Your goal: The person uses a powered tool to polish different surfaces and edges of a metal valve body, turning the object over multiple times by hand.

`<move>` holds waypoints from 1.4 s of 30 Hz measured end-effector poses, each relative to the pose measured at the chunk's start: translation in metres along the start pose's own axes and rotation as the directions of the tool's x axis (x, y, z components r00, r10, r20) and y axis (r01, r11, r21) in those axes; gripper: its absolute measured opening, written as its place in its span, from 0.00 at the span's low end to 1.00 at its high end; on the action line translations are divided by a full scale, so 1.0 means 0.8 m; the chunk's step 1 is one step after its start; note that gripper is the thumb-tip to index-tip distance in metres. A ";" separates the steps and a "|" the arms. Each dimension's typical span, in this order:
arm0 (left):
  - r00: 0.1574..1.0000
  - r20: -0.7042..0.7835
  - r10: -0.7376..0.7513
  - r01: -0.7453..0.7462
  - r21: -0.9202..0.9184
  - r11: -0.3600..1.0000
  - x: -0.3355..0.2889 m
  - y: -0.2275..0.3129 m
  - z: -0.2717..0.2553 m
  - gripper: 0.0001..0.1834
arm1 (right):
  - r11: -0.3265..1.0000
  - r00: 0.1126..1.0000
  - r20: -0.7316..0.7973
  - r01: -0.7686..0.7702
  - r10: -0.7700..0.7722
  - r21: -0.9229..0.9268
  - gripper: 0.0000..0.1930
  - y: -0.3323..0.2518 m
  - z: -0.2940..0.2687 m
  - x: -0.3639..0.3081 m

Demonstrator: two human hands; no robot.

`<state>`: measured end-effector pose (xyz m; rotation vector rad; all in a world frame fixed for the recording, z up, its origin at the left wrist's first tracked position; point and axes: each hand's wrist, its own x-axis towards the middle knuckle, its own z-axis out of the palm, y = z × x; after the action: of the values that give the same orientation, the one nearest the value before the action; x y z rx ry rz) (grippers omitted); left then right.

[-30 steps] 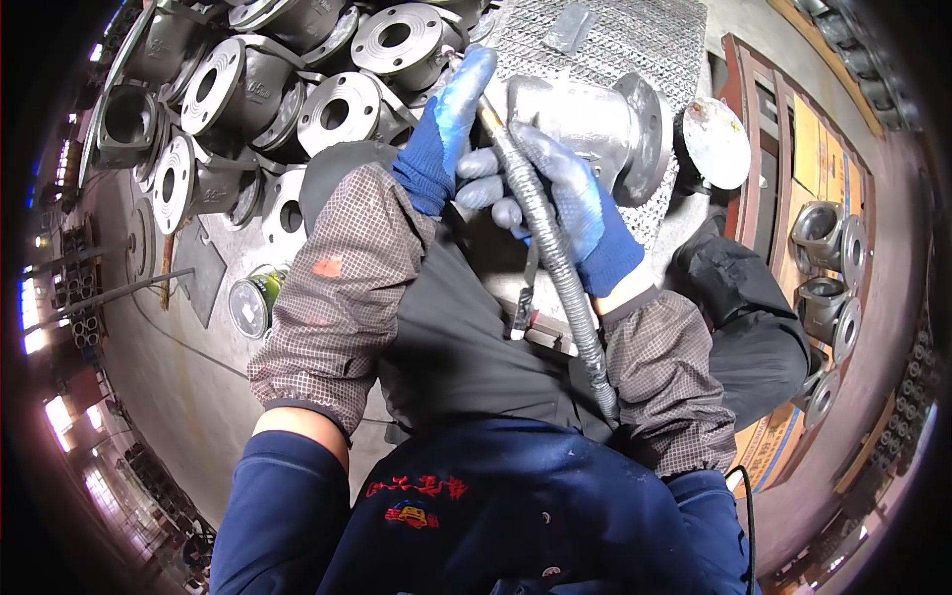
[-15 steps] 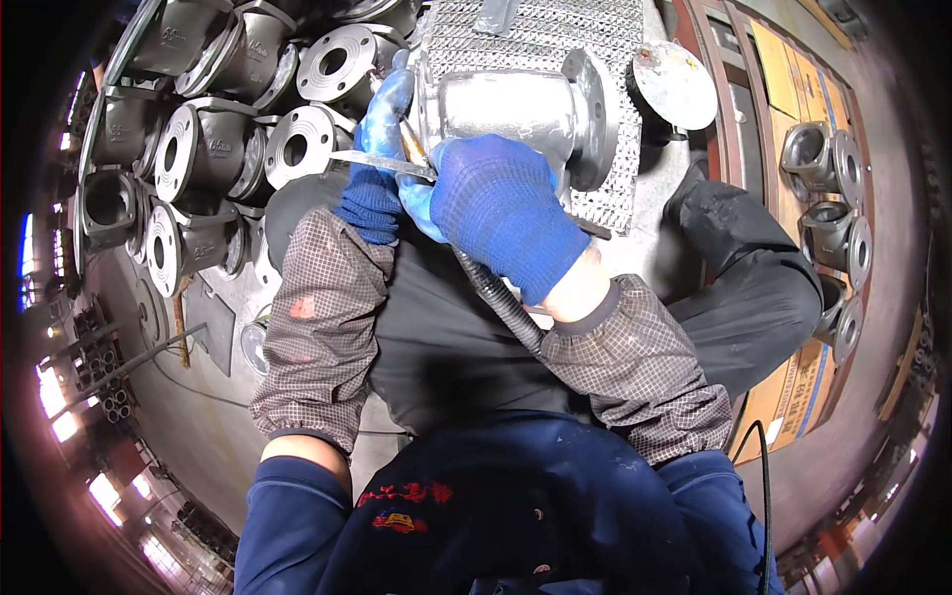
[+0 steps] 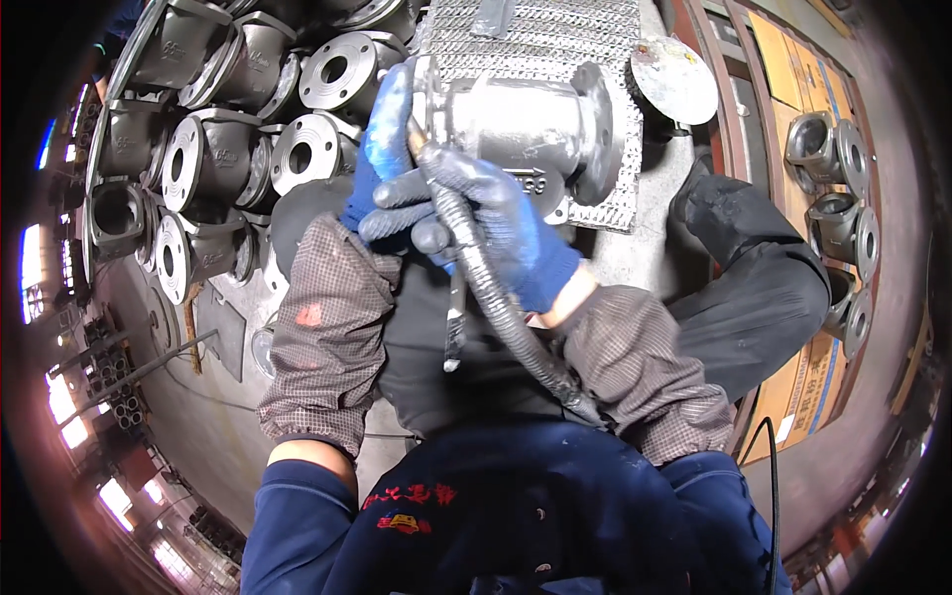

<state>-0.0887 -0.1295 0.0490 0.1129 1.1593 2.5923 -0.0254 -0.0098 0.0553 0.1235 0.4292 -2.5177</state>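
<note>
A grey cast flanged valve body (image 3: 516, 124) lies on its side on a textured metal plate. My left hand (image 3: 389, 124), in a blue glove, is closed against its left flange, fingers pointing up along it. My right hand (image 3: 511, 223), in a blue glove with grey-coated fingers, grips the front of a tool on a ribbed dark hose (image 3: 496, 278). The tool's brownish tip points at the left flange, close by my left hand. Below the right hand hangs a narrow flat metal strip (image 3: 454, 327); its upper end is hidden behind the fingers and hose.
Several similar flanged castings (image 3: 213, 159) are stacked at the left. More castings (image 3: 833, 154) stand on cardboard (image 3: 793, 397) at the right. A round pale disc (image 3: 674, 81) sits beside the metal plate (image 3: 605, 30). My bent leg (image 3: 754, 307) is at the right.
My right hand has rolled over, bringing its fingers and the ribbed hose into view. The metal strip has swung from pointing left to hanging down. The valve body has turned, showing raised markings.
</note>
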 end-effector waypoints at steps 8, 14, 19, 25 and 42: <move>0.995 0.089 0.051 -0.097 0.658 0.747 0.005 -0.040 0.021 0.23 | 0.838 0.896 -0.285 0.151 -0.340 -0.524 0.23 -0.030 0.007 -0.054; 0.971 -0.175 -0.164 0.222 0.404 0.888 0.017 -0.074 0.008 0.27 | -0.215 0.614 0.216 0.077 -0.759 -0.974 0.15 -0.090 -0.007 -0.127; 0.948 -0.111 -0.297 0.314 0.197 0.929 0.008 -0.076 -0.010 0.33 | 0.521 0.385 -0.433 0.160 -0.815 -0.838 0.17 -0.108 -0.056 -0.175; 0.953 -0.217 -0.212 0.272 0.307 0.912 -0.002 -0.074 0.022 0.31 | 0.511 0.304 -0.471 0.065 -0.828 -0.857 0.16 -0.068 -0.158 -0.149; 0.924 0.165 0.346 -0.267 0.925 0.271 0.000 -0.010 0.009 0.16 | 0.526 0.593 -0.482 -0.114 -0.644 -0.843 0.17 -0.138 -0.142 -0.061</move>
<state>-0.0856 -0.1191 0.0479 0.5442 2.7875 1.7268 -0.0471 0.1396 -0.0126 0.8398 2.1209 -2.1240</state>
